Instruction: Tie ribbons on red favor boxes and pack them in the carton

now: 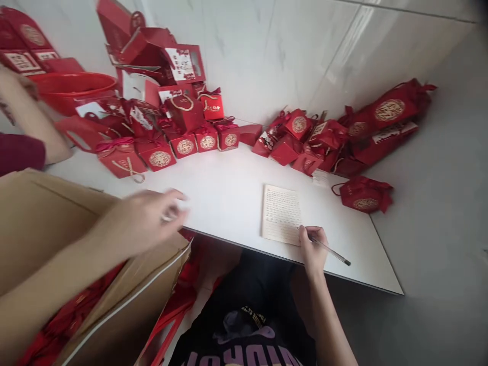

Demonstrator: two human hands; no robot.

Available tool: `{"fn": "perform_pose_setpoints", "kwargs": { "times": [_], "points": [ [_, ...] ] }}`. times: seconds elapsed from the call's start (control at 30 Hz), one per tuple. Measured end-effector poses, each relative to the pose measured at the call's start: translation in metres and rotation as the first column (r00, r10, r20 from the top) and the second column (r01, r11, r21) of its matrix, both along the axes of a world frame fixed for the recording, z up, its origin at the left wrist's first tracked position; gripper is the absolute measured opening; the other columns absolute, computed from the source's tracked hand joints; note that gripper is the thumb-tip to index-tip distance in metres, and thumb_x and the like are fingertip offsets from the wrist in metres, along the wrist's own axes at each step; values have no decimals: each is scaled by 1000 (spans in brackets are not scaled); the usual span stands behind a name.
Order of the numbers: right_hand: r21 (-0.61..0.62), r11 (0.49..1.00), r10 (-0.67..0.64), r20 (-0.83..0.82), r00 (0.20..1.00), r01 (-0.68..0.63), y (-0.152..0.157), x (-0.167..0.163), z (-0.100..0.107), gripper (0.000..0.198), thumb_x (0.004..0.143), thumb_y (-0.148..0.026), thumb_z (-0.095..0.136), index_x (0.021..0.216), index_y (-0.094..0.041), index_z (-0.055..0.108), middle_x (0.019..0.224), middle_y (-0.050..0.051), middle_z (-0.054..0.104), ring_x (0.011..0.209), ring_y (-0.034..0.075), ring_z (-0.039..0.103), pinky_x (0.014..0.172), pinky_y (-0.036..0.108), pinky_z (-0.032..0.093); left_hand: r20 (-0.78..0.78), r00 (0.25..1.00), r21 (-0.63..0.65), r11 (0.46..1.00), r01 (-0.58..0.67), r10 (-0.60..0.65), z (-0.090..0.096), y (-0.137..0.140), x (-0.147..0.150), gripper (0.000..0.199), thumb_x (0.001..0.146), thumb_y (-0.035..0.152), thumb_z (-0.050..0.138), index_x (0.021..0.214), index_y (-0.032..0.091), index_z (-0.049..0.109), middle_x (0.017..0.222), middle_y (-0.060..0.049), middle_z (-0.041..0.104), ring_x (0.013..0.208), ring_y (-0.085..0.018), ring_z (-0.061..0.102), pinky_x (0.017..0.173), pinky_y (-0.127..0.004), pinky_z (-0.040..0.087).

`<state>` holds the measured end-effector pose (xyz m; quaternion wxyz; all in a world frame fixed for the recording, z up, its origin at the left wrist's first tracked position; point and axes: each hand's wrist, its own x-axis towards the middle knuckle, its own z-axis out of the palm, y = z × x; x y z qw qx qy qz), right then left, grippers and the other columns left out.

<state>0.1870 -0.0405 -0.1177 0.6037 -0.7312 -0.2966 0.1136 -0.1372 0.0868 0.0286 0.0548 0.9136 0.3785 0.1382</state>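
Observation:
My right hand (314,248) holds a dark-tipped pen (335,255) over the lower right corner of a small notepad (282,211) filled with handwritten lines. The pad lies near the front edge of the white table (224,198). On the left, my left hand (148,218) is raised above the flap of a cardboard box (49,213), blurred by motion. Its fingers curl together around something small and whitish that I cannot make out. Beyond it stand red gift boxes (160,155) with gold emblems and rope handles.
More red boxes (301,127) are heaped at the back right, and one box (364,195) sits alone by the grey side wall. A red basin (72,86) stands back left, near another person's arm (49,127). Red items (68,315) fill part of the carton.

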Motion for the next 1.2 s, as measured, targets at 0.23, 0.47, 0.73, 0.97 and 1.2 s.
{"fn": "perform_pose_setpoints", "kwargs": {
  "times": [0.23,0.47,0.73,0.97,1.2],
  "points": [
    [18,993,120,-53,991,-119,31,-6,9,38,77,-47,59,58,-21,38,51,-1,51,50,15,49,54,26,38,-395,679,-235,783,576,-618,-47,-19,153,42,77,34,62,110,8,57,120,-17,54,114,-29,49,89,-36,43],
    [-130,980,141,-70,987,-149,42,-2,-1,32,72,-36,52,53,-22,30,43,-5,42,43,11,35,45,24,29,-363,662,-272,754,597,-655,-90,-11,164,51,76,28,61,121,7,48,128,-17,49,122,-29,42,91,-36,42],
    [-186,971,148,-41,988,-153,42,-2,-1,31,73,-32,50,53,-22,29,45,-6,36,45,11,32,45,23,27,-396,642,-258,751,608,-656,-97,-14,162,56,78,27,56,127,5,42,135,-19,43,128,-32,33,96,-39,37],
    [-192,974,121,1,993,-118,40,-2,-1,32,73,-32,50,54,-22,26,46,-7,30,45,10,27,44,23,24,-376,646,-273,745,609,-665,-98,-12,159,55,79,28,54,128,7,41,136,-17,43,129,-30,32,97,-39,35],
    [-187,978,96,4,995,-94,39,-3,3,31,71,-33,49,54,-22,26,48,-7,27,46,10,25,43,23,22,-393,636,-259,743,617,-665,-97,-14,159,54,80,28,53,128,5,41,136,-18,43,129,-31,32,96,-39,36]
  ]
}}
